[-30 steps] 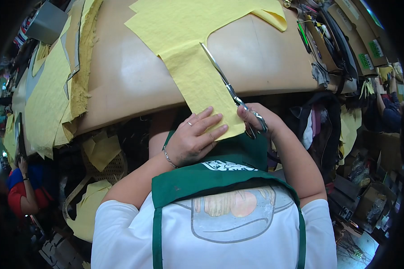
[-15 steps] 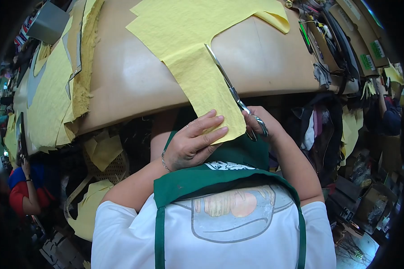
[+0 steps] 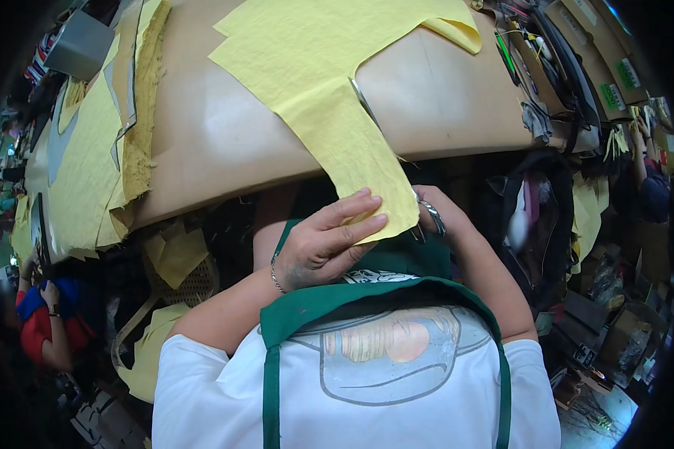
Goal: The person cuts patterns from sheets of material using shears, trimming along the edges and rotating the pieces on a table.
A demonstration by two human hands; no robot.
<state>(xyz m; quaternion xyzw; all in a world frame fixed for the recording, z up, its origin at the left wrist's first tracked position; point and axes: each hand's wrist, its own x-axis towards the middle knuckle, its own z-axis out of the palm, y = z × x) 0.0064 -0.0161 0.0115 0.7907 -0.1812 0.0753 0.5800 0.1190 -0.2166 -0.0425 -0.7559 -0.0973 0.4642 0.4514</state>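
Alongside scissors (image 3: 431,217), yellow cloth (image 3: 367,161) overhanging table edge (image 3: 240,185), left hand (image 3: 323,239) atop

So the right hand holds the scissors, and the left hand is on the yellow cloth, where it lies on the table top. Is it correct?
Not quite: the left hand is on the cloth's end beyond the table's near edge, as the head view shows. The right hand does hold the scissors.

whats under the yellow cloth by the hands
The table lies under the upper part of the yellow cloth. A scissor blade shows along one edge; whatever part of the scissors the cloth covers can't be seen.
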